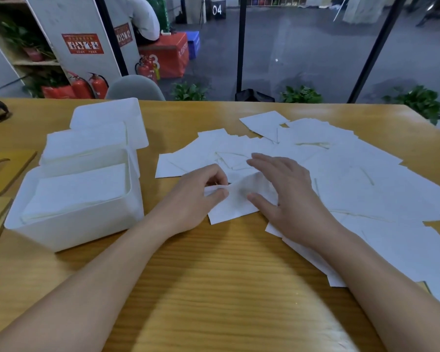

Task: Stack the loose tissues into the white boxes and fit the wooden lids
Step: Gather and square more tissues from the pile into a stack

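Tissues (341, 168) lie loose and overlapping across the right half of our bench (214, 288). Our left hand (198, 196) pinches the edge of one tissue (239, 204) between thumb and curled fingers, just in front of the pile. Our right hand (287, 196) lies flat on that same tissue, fingers straight and spread, thumb out. To the left stand three white boxes in a row: the near box (74, 229) holds a stack of tissues, the middle box (87, 143) is also filled, and the far box (135, 118) sits behind. Wooden lids (8, 168) lie at the bench's left edge, off the boxes.
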### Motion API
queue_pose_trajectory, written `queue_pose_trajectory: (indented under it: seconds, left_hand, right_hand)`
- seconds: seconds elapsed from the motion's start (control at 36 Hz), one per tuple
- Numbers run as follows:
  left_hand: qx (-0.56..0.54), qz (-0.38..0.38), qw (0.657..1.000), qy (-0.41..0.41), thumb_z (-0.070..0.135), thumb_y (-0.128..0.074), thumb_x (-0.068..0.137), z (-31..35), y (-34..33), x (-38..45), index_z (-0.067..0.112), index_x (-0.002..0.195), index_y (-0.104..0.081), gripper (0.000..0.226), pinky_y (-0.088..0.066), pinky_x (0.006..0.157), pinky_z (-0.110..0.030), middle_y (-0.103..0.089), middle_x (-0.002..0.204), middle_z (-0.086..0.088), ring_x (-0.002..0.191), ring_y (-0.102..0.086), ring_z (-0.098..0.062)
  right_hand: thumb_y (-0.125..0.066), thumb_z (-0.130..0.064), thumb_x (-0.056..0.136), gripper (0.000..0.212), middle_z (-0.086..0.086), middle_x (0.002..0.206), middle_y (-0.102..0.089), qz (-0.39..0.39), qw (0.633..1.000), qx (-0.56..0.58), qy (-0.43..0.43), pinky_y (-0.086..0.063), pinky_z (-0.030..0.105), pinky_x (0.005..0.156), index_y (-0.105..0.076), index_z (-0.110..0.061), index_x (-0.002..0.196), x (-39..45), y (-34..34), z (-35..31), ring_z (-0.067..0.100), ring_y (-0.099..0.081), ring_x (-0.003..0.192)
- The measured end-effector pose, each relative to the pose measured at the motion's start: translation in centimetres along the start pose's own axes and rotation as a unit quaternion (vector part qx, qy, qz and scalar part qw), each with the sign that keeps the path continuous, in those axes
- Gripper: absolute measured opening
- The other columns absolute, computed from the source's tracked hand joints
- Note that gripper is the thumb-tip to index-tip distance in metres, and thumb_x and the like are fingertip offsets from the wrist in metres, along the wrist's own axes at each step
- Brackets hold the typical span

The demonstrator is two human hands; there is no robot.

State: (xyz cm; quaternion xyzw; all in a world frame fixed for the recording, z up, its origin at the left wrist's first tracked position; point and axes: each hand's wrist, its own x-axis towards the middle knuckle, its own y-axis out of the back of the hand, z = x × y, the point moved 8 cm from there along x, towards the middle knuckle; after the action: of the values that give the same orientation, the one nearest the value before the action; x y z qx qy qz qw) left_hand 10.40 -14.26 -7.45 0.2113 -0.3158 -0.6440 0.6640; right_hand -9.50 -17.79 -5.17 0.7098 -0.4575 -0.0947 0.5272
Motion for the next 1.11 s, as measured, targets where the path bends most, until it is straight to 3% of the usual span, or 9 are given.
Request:
queue_pose_trajectory:
  seconds: [0.08, 0.17, 0.22, 0.31, 0.42, 0.53, 0.67, 0.89, 1.11]
  left_hand:
    - [-0.071, -0.053, 0.996, -0.023, 0.025, -0.074, 0.104, 0.8, 1.0, -0.6, 0.031, 0.113, -0.068, 0.012, -0.050, 0.082, -0.030, -0.075, 0.108, 0.013, 0.107, -0.071, -0.009]
    - [-0.073, -0.076, 0.994, -0.028, 0.020, -0.075, 0.101, 1.2, 1.7, -1.1, 0.031, 0.116, -0.067, 0.020, -0.057, 0.088, -0.039, -0.073, 0.103, 0.010, 0.102, -0.072, -0.013]
    - [-0.041, -0.095, 0.995, -0.014, 0.020, -0.073, 0.099, 1.0, 1.8, -1.4, 0.035, 0.116, -0.067, 0.023, -0.058, 0.090, -0.041, -0.072, 0.101, 0.013, 0.100, -0.071, -0.012]
    - [0.009, -0.110, 0.994, 0.007, 0.029, -0.070, 0.097, 0.5, 1.8, -1.7, 0.040, 0.111, -0.069, 0.018, -0.056, 0.081, -0.038, -0.074, 0.098, 0.017, 0.093, -0.069, -0.007]
    - [0.053, -0.084, 0.995, 0.009, 0.042, -0.073, 0.100, 0.3, 1.3, -1.8, 0.044, 0.098, -0.070, 0.004, -0.051, 0.071, -0.030, -0.073, 0.092, 0.021, 0.084, -0.065, 0.000]
    - [0.105, -0.060, 0.993, 0.005, 0.046, -0.072, 0.099, -0.1, 0.7, -1.8, 0.045, 0.096, -0.068, 0.005, -0.057, 0.082, -0.040, -0.069, 0.099, 0.022, 0.097, -0.064, -0.003]
    - [0.120, -0.026, 0.992, -0.010, 0.049, -0.076, 0.093, -0.1, 0.8, -1.4, 0.043, 0.091, -0.065, 0.012, -0.049, 0.081, -0.026, -0.061, 0.097, 0.019, 0.105, -0.054, 0.001]
    - [0.067, -0.009, 0.997, 0.029, 0.042, -0.079, 0.092, -1.2, 0.8, -1.1, 0.037, 0.087, -0.067, 0.013, -0.056, 0.069, -0.035, -0.066, 0.089, 0.020, 0.077, -0.060, -0.004]
    - [0.045, 0.038, 0.998, 0.031, 0.038, -0.081, 0.093, -0.9, 0.9, -1.1, 0.037, 0.090, -0.072, 0.010, -0.058, 0.068, -0.035, -0.068, 0.085, 0.018, 0.072, -0.061, -0.005]
  right_hand:
    - [-0.063, -0.044, 0.106, 0.052, -0.021, 0.142, -0.061, 0.009, 1.000, 0.006, 0.021, -0.021, 0.032, 0.122, -0.053, -0.033, 0.156, 0.4, 0.2, -0.4, 0.007, -0.041, 0.141]
    - [-0.067, -0.036, 0.106, 0.028, -0.027, 0.104, -0.070, 0.016, 0.995, 0.094, -0.013, -0.037, 0.010, 0.096, -0.071, -0.037, 0.134, 0.3, 0.1, 0.3, -0.002, -0.060, 0.108]
    - [-0.072, -0.031, 0.103, 0.017, -0.020, 0.089, -0.069, 0.028, 0.989, 0.145, -0.029, -0.045, 0.011, 0.077, -0.077, -0.038, 0.118, 0.0, 0.0, 0.6, 0.006, -0.067, 0.088]
    - [-0.078, -0.031, 0.099, 0.017, -0.010, 0.080, -0.065, 0.005, 0.985, 0.166, -0.048, -0.049, 0.018, 0.067, -0.076, -0.041, 0.112, -0.4, -1.0, 0.5, 0.012, -0.063, 0.072]
    - [-0.079, -0.032, 0.095, 0.025, -0.015, 0.083, -0.065, -0.034, 0.997, 0.066, -0.033, -0.049, 0.028, 0.073, -0.075, -0.037, 0.119, -0.8, -1.8, 0.1, 0.005, -0.062, 0.082]
    - [-0.079, -0.035, 0.096, 0.025, -0.016, 0.113, -0.068, -0.013, 1.000, 0.012, -0.007, -0.041, 0.029, 0.095, -0.079, -0.030, 0.120, 0.0, -1.1, -0.1, 0.009, -0.054, 0.108]
    - [-0.064, -0.022, 0.107, 0.024, -0.009, 0.143, -0.067, -0.037, 0.994, -0.094, 0.046, -0.035, 0.046, 0.108, -0.083, -0.028, 0.120, 1.8, -1.7, -1.2, 0.024, -0.052, 0.127]
    - [-0.058, -0.026, 0.107, 0.025, -0.016, 0.134, -0.071, -0.048, 0.976, -0.191, 0.094, -0.034, 0.041, 0.105, -0.078, -0.025, 0.121, 1.5, -2.7, -2.0, 0.018, -0.054, 0.116]
    - [-0.056, -0.021, 0.110, 0.029, -0.008, 0.139, -0.067, -0.056, 0.988, -0.127, 0.069, -0.030, 0.040, 0.115, -0.076, -0.020, 0.132, 1.5, -2.4, -1.3, 0.021, -0.052, 0.124]
